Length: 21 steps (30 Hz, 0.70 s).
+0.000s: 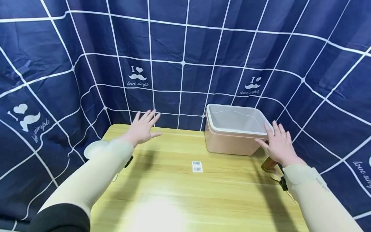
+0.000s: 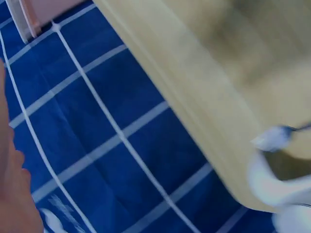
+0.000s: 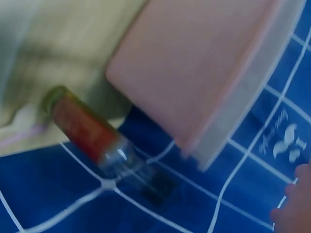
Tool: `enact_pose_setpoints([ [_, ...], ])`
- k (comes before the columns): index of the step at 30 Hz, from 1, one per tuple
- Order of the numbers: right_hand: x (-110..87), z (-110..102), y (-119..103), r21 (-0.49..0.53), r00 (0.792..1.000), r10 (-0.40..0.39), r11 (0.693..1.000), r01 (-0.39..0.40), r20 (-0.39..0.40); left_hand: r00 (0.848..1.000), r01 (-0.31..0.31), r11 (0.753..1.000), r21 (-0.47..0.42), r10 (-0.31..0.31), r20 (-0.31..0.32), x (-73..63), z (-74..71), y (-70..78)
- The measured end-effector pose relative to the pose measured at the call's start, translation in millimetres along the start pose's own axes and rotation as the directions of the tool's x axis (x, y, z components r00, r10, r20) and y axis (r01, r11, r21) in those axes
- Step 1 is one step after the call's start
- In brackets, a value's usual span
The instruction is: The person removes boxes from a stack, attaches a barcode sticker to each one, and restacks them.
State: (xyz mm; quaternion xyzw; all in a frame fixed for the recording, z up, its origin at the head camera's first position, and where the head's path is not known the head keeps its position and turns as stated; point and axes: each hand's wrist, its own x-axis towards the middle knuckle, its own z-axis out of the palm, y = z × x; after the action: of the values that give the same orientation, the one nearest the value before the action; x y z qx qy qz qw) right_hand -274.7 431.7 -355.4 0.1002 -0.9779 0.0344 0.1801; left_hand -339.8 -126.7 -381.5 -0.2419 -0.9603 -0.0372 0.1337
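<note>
My left hand [image 1: 143,129] hovers over the back left of the wooden table [image 1: 174,148], fingers straight and spread, holding nothing. On the other side my right hand [image 1: 278,143] is also spread in the air, in front of the right end of a pink storage box [image 1: 232,143] with a white-rimmed lid [image 1: 234,117]. Whether it touches the box cannot be told. Below the right hand stands a bottle [image 1: 269,163], mostly covered by it; the right wrist view shows the bottle's red label [image 3: 82,126] and clear neck, blurred.
Two barcode stickers [image 1: 197,167] lie mid-table. Partly behind the left forearm is a white round object [image 1: 94,148]; the left wrist view shows a blurred white vessel [image 2: 265,182] near the table corner. A dark blue checked curtain [image 1: 174,77] hangs around the table.
</note>
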Motion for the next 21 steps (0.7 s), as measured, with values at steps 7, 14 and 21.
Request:
enact_pose_setpoints([
  [7, 33.2, -19, 26, 0.021, 0.991, 0.094, 0.995, -0.096, 0.097, 0.996, 0.022, 0.992, -0.123, -0.012, 0.085, 76.2, -14.6, 61.4],
  [14, 51.5, -6, 50, 0.169, 0.966, 0.183, 0.962, -0.213, 0.180, 0.966, 0.249, 0.820, -0.516, -0.176, 0.187, 125.9, 3.7, 118.7],
  [21, 48.5, 21, 58, 0.398, 0.900, 0.331, 0.813, -0.424, 0.284, 0.891, 0.412, 0.312, -0.856, -0.335, 0.307, 142.7, 50.9, 158.5],
])
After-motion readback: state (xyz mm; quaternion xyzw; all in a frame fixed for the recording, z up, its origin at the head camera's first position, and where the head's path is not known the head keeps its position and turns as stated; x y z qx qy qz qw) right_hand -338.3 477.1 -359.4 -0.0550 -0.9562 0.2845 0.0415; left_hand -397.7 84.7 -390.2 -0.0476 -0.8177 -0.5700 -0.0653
